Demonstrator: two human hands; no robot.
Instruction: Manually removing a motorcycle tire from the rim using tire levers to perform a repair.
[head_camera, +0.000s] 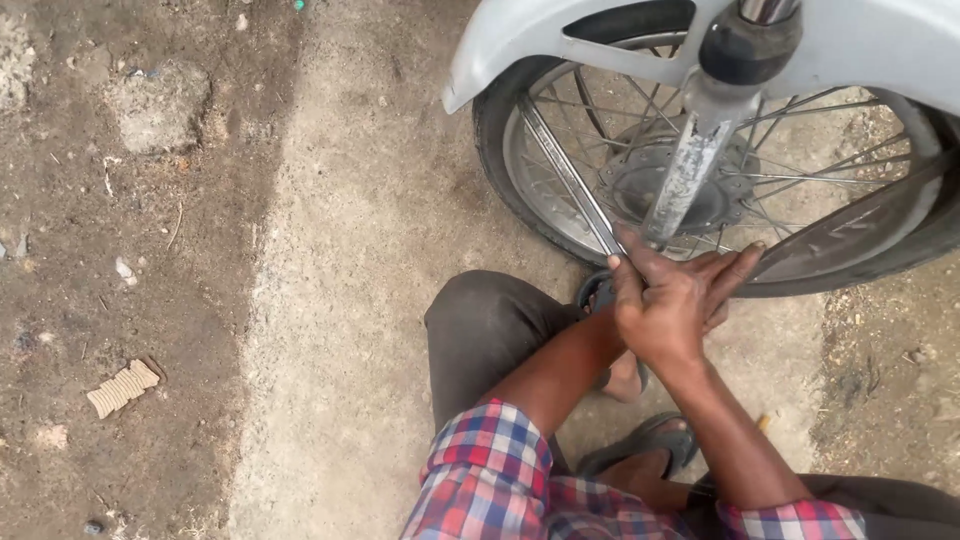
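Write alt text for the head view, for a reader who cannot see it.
Both hands, right hand over left hand, clasp one end of a long metal bar that runs up across a motorcycle wheel beside the fork leg. The person squats in sandals on a concrete strip, under a pale fender.

Both hands (672, 300) clasp, seemingly, a metal lever (566, 172) against the spoked wheel (560, 215).

Both forearms reach forward and meet. The right hand (668, 305) lies over the left hand (722, 290), fingers extended, both wrists bent slightly.
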